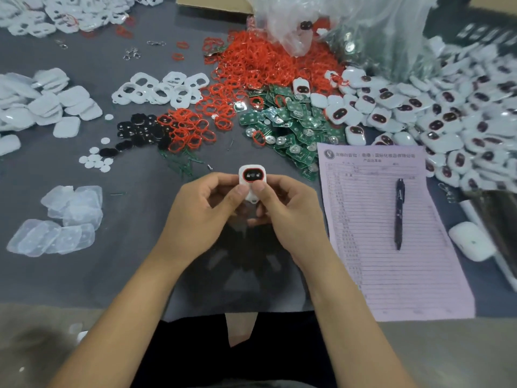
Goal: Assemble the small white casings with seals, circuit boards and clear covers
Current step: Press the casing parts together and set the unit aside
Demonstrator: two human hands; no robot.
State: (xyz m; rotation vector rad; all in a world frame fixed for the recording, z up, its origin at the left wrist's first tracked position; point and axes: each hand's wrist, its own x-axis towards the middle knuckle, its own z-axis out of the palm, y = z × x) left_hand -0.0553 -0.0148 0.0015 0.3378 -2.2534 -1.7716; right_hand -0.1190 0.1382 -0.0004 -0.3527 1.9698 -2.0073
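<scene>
A small white casing point(251, 177) with a red seal ring around a dark oval window is held over the grey table, near its front. My left hand point(205, 208) and my right hand point(285, 208) both pinch it, thumbs pressing on its lower face. Red seals point(263, 65) lie in a big heap behind it. Green circuit boards point(291, 121) are piled at centre right. Clear covers point(64, 219) lie stacked at the left. Assembled white casings point(447, 113) fill the right side.
A pink printed form point(391, 233) with a black pen point(399, 214) lies at the right. White frames point(162, 89), black pads point(140, 130) and white backs point(50, 105) lie at the back left. A plastic bag point(349, 23) stands behind the seals. A white earbud-like case point(472, 245) sits at far right.
</scene>
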